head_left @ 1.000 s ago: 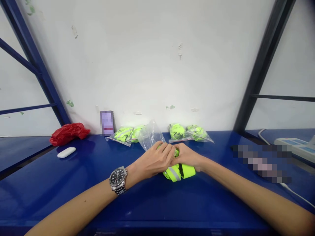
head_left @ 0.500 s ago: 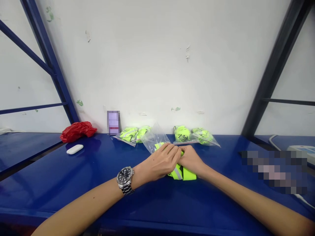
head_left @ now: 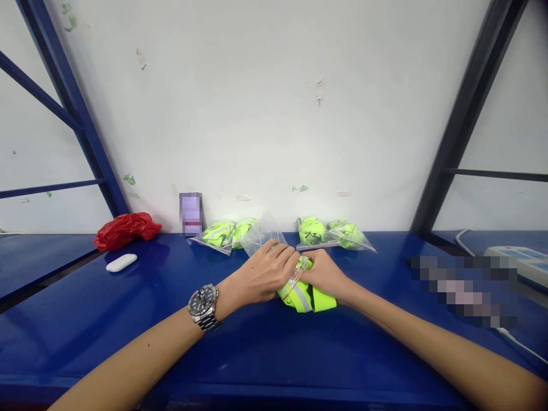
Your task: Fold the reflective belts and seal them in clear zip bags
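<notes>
In the middle of the table a bundled neon-yellow reflective vest (head_left: pixel 302 299) with a silver stripe lies under my two hands. A clear zip bag (head_left: pixel 266 227) stands up behind my fingers, and its red-lined opening edge now lies over part of the vest. My left hand (head_left: pixel 266 273), with a watch on the wrist, is closed on the bag beside the vest; its fingertips are partly hidden. From the right, my right hand (head_left: pixel 329 276) grips the vest near the bag's mouth, fingers curled. The vest is partly inside the bag, its near end outside.
Behind my hands, bagged yellow bundles (head_left: pixel 219 234) lie left and more bagged bundles (head_left: pixel 311 231) right, along the wall. At left are a red plastic bag (head_left: pixel 127 229) and a white case (head_left: pixel 121 263). A blurred phone-like object (head_left: pixel 190 214) leans on the wall. A white device (head_left: pixel 520 262) stands far right.
My left hand has moved slightly left, away from my right hand. The bag's red-lined edge has come into sight over the vest. The whole view has shifted a little.
</notes>
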